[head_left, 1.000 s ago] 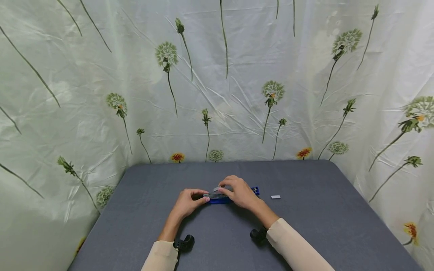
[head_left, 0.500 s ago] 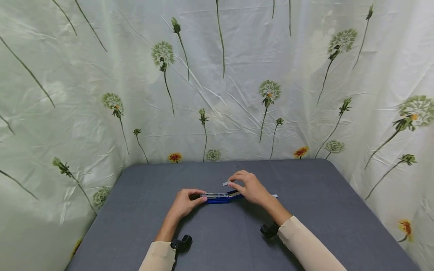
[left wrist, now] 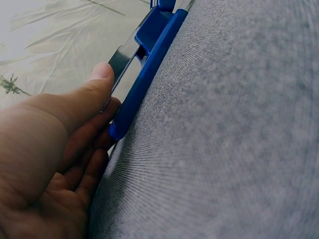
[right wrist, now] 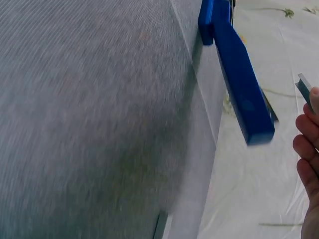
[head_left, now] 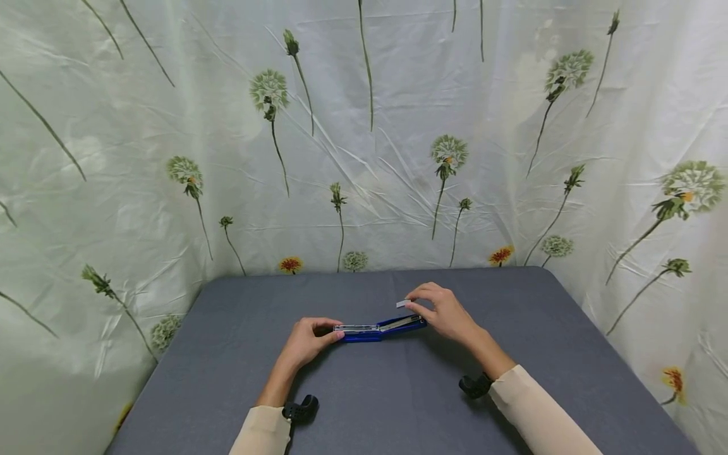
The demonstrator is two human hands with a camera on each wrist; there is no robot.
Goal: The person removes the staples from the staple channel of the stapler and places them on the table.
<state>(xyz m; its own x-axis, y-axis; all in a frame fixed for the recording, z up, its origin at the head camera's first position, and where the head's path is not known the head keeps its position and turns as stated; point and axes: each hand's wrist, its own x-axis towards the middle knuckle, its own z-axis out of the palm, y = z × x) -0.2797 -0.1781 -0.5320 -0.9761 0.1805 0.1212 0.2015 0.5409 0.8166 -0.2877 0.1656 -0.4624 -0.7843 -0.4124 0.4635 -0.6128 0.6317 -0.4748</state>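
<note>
A blue stapler (head_left: pixel 363 337) lies opened out on the table, its top arm (right wrist: pixel 244 84) swung back to the right and its metal staple channel facing up. My left hand (head_left: pixel 307 342) pinches the stapler's left end, thumb on the near side in the head view. In the left wrist view the thumb (left wrist: pixel 101 72) lies along the metal channel and the fingers curl beneath. A short strip of staples (head_left: pixel 402 304) is pinched between thumb and fingertips of my right hand (head_left: pixel 447 311), above and beyond the arm's right end.
A second strip of staples (right wrist: pixel 160 226) lies on the grey cloth-covered table (head_left: pixel 364 398); in the head view the right hand hides it. Behind the table hangs a white curtain (head_left: pixel 387 189) with dandelion print.
My right hand has moved right and slightly away with its strip of staples, from over the channel to beyond the swung-back arm. The left hand keeps its hold on the stapler.
</note>
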